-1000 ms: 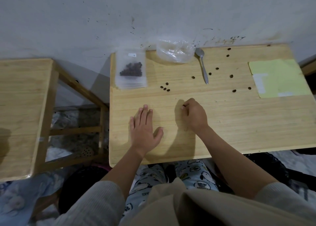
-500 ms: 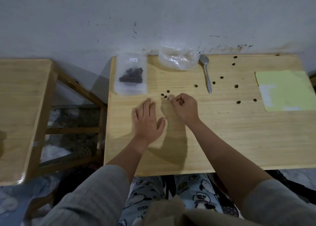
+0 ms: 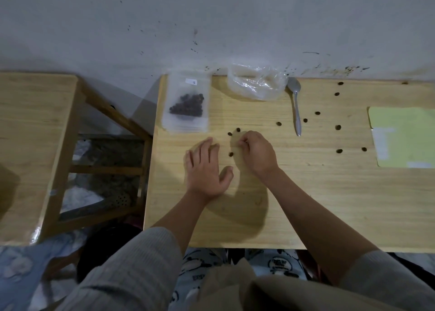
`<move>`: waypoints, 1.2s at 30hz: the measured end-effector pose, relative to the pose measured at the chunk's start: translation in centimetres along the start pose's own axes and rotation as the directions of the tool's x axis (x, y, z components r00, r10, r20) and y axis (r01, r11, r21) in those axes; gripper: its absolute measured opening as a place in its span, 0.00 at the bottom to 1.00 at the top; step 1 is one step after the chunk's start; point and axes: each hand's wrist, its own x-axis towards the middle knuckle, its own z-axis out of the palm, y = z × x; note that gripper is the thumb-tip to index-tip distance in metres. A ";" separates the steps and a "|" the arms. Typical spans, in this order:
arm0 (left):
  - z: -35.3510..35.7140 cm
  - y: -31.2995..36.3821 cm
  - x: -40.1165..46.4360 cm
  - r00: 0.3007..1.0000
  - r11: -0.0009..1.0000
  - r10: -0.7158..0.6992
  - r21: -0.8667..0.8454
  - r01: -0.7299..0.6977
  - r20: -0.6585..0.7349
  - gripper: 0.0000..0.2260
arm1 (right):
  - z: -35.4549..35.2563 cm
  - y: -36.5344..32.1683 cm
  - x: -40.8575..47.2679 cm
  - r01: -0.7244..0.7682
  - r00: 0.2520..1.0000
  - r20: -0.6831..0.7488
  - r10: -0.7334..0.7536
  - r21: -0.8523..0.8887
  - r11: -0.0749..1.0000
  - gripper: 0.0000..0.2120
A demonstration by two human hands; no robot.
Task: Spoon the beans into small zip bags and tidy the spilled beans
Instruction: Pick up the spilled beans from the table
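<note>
My hands among spilled beans on the wooden table (image 3: pixel 306 193).

My left hand (image 3: pixel 206 169) lies flat, fingers straight and together, thumb spread; my right hand (image 3: pixel 256 154) is curled just beside it, fingertips (image 3: pixel 242 142) pinched together, though whether a bean sits between them I cannot tell; one loose bean (image 3: pixel 231 154) lies between my two hands, two more (image 3: pixel 238 129) just beyond my right knuckles; others scatter to the right past the spoon (image 3: pixel 296 106); the filled zip bag (image 3: pixel 188 106) rests at the far left corner, the crumpled plastic bag (image 3: pixel 256 83) beside it against the wall; yellow paper (image 3: pixel 404 136) at far right.
</note>
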 end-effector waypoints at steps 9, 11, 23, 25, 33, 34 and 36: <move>0.1 0.0 0.0 1.000 1.000 -0.010 -0.005 0.010 0.008 0.30 | -1.2 0.0 -1.2 -0.004 0.999 -0.035 0.014 0.251 0.968 0.05; 0.2 -0.1 -0.1 1.000 1.000 -0.007 -0.005 0.007 0.001 0.30 | -1.1 -0.1 -1.5 -0.033 0.999 -0.013 0.038 0.263 0.964 0.05; 0.2 0.0 -0.1 1.000 1.000 -0.002 0.023 0.003 -0.026 0.30 | -1.1 -1.5 -1.8 -0.437 0.895 0.240 0.376 0.637 0.635 0.16; 0.2 0.0 -0.1 1.000 1.000 0.000 0.021 0.001 -0.027 0.30 | -1.2 -1.8 -1.7 -0.422 0.900 0.194 0.391 0.612 0.668 0.17; 0.1 0.0 0.0 1.000 1.000 -0.001 0.002 0.001 -0.016 0.31 | 0.0 -1.7 -1.7 -0.078 0.992 0.109 0.063 0.141 0.987 0.09; 0.2 0.0 0.0 1.000 1.000 -0.001 0.002 0.001 -0.014 0.31 | 0.2 -1.7 -1.6 -0.039 0.994 0.103 0.027 0.113 0.993 0.06; 0.2 -0.1 -0.1 1.000 1.000 0.000 0.006 0.000 -0.009 0.31 | 0.4 -1.6 -1.7 0.009 0.994 0.104 -0.017 0.075 0.997 0.03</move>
